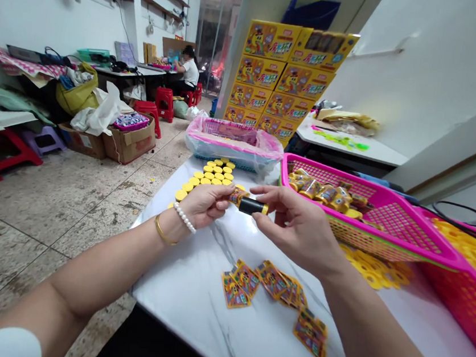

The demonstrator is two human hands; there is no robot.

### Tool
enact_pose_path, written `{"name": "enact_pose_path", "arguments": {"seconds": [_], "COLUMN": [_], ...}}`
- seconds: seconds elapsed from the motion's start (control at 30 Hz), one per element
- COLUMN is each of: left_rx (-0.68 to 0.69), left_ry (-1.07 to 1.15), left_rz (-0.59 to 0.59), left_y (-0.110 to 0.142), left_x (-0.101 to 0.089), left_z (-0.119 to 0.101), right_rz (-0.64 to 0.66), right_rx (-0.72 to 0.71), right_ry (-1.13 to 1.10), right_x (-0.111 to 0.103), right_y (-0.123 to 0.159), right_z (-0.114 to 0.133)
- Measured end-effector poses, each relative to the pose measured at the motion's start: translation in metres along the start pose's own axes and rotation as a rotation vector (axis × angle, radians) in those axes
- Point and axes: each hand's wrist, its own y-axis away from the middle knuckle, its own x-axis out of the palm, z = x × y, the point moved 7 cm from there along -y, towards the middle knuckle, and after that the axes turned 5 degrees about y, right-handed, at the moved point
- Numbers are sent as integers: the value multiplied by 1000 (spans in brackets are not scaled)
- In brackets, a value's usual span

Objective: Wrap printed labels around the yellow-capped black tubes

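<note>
Both hands meet over the white table (206, 306), working a small black cylinder between them.

We see the left hand (205, 203) curled closed round the cylinder's left end, where a printed label (238, 196) shows partly under its fingers, and the right hand (297, 225) pinching the black cylinder (252, 206) from the right; its yellow tip barely shows. How far the label wraps we cannot tell. Just beyond the left hand stand yellow caps (215, 173) in rows, some hidden by the knuckles. Near us lie loose printed labels (271, 282). To the right, a pink basket (391, 230) holds finished pieces, its far side cut off by the frame. A person sits far off, too small to read.
</note>
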Motion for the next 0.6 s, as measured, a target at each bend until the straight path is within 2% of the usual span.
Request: {"name": "enact_pose_path", "arguments": {"seconds": [0.1, 0.2, 0.3, 0.43, 0.6], "left_rx": [20, 137, 217, 245, 245], "left_ry": [-49, -162, -276, -377, -413], "left_rz": [6, 3, -15, -25, 29], "left_y": [0, 3, 8, 11, 9], "left_x": [0, 2, 4, 4, 6], "left_z": [1, -5, -12, -18, -18], "right_rz": [-9, -6, -39, -95, -142], "right_rx": [60, 149, 195, 167, 81], "right_ry": [21, 40, -38, -141, -32], "right_x": [0, 3, 6, 7, 2], "right_y": [0, 1, 2, 3, 3], "right_z": [-6, -15, -21, -21, -16]}}
